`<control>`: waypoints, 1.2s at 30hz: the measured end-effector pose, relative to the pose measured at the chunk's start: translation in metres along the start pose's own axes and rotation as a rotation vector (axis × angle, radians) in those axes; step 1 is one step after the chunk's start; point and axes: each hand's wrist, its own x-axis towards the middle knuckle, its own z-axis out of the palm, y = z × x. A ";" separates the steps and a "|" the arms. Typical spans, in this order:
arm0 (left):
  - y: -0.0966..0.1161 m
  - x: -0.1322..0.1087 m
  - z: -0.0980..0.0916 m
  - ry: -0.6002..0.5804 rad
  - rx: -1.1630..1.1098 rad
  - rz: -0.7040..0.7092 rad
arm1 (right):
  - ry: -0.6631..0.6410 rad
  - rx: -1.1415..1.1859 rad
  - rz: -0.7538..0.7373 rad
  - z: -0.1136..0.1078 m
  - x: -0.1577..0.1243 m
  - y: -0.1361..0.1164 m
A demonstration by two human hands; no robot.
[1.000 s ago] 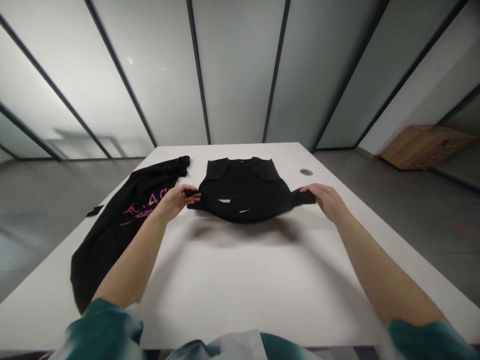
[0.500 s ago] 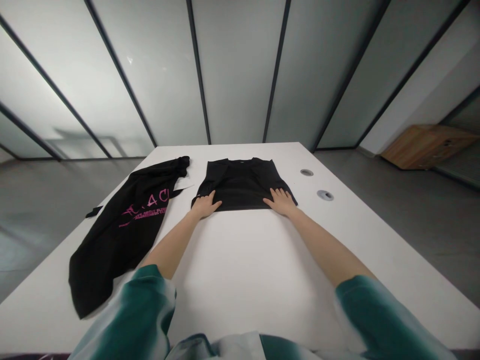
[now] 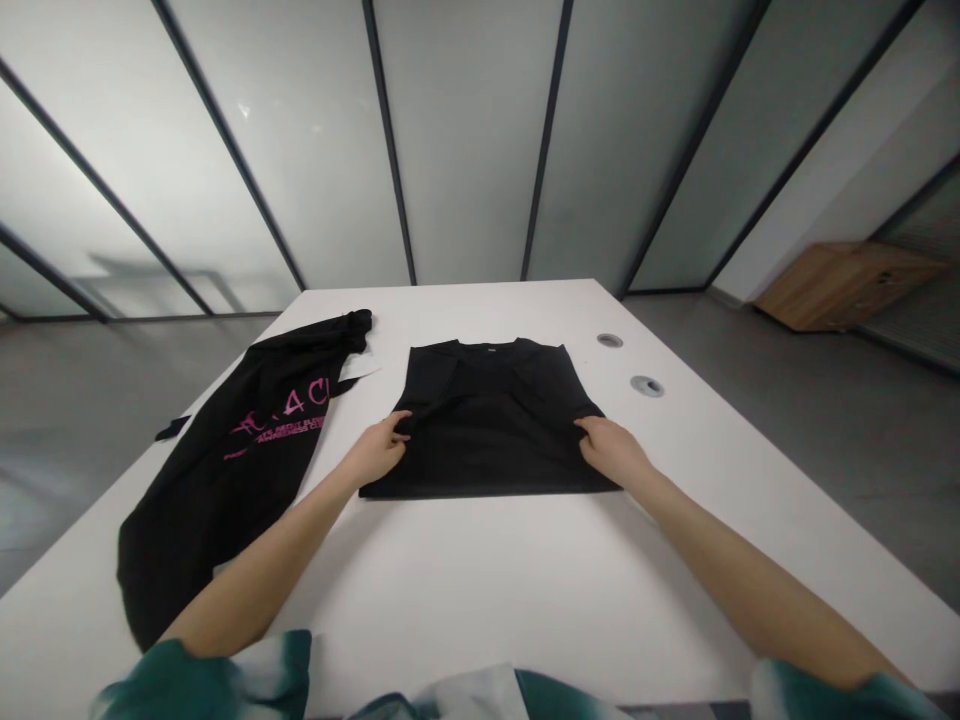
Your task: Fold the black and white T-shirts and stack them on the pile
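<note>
A black T-shirt (image 3: 487, 440) lies on the white table in front of me, its neckline at the far end and its near edge straight. My left hand (image 3: 380, 448) pinches the shirt's left side edge, fingers closed on the cloth. On the opposite edge, my right hand (image 3: 609, 450) grips the fabric the same way, fingertips curled in. The cloth between the hands looks fairly flat, with slight creases near the middle. Left of my left arm is another black garment (image 3: 247, 440) with pink lettering, partly covered by my forearm.
The white table (image 3: 480, 580) carries both garments. Two round grommets (image 3: 646, 386) are set in its right side. A pale paper tag (image 3: 358, 366) sticks out by the lettered garment. Beyond stand frosted glass panels (image 3: 465, 140); a wooden cabinet (image 3: 840, 285) is on the floor at right.
The black T-shirt has slid toward me and looks larger. My hands, flat and spread on its near corners before, now grip its side edges farther apart.
</note>
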 end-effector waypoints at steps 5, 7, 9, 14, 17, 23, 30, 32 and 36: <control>-0.007 0.017 -0.033 0.218 -0.300 -0.069 | 0.162 0.105 -0.057 -0.014 0.012 0.030; -0.011 0.025 -0.046 0.254 -0.243 -0.094 | 0.229 0.243 -0.035 -0.022 0.021 0.043; -0.016 0.032 -0.060 0.245 -0.115 -0.094 | 0.306 0.454 0.029 -0.028 0.030 0.054; -0.031 0.048 -0.078 0.209 0.131 0.007 | 0.327 1.064 0.221 -0.021 0.046 0.066; -0.037 0.062 -0.066 0.193 0.045 0.126 | 0.253 1.146 0.278 -0.007 0.053 0.066; -0.047 0.078 -0.016 0.219 -0.008 0.015 | 0.188 0.589 0.199 0.013 0.056 0.059; -0.045 0.072 -0.003 0.278 0.198 -0.047 | 0.161 0.155 0.097 0.010 0.048 0.048; -0.043 0.070 -0.008 0.267 0.205 -0.049 | 0.122 0.099 0.075 0.005 0.048 0.048; -0.044 0.071 -0.020 0.203 0.072 -0.028 | 0.121 0.202 0.078 -0.005 0.051 0.052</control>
